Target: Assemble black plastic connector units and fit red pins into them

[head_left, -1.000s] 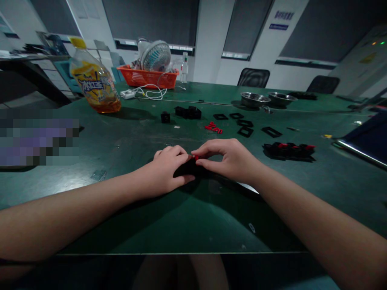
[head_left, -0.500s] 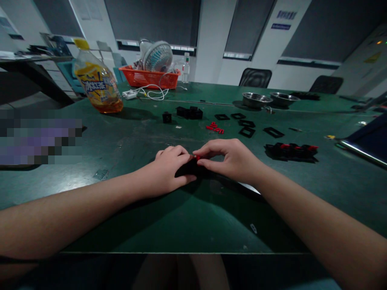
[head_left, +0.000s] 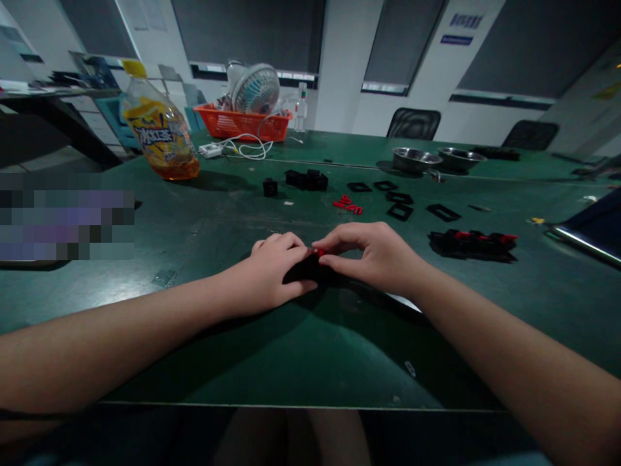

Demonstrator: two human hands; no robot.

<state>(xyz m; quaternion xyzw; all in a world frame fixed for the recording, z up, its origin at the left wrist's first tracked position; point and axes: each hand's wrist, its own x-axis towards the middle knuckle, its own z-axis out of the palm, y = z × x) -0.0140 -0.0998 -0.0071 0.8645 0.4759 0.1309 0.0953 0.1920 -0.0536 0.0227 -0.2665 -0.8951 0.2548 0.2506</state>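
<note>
My left hand [head_left: 279,268] rests on the green table, its thumb and fingers closed around a dark block-like part [head_left: 301,270] that is mostly hidden and in shadow. From the right, my right hand [head_left: 371,255] pinches a small red piece [head_left: 321,253] between thumb and forefinger. That red piece sits right at the edge of the dark part; whether it is inserted I cannot tell. Farther off lie several loose red pieces [head_left: 347,204]. Black assembled parts with red pieces [head_left: 473,244] stand in a row to the right.
Several flat black frames [head_left: 400,212] and black blocks [head_left: 307,180] lie beyond my hands. A tea bottle [head_left: 162,136] stands at left, near an orange basket [head_left: 242,124] with a fan [head_left: 257,89] and a white cable [head_left: 250,150]. Metal bowls [head_left: 414,160] are at back right.
The whole view has shifted slightly, so things appear a little farther right. Both hands keep the same grip on the dark part and the red piece.
</note>
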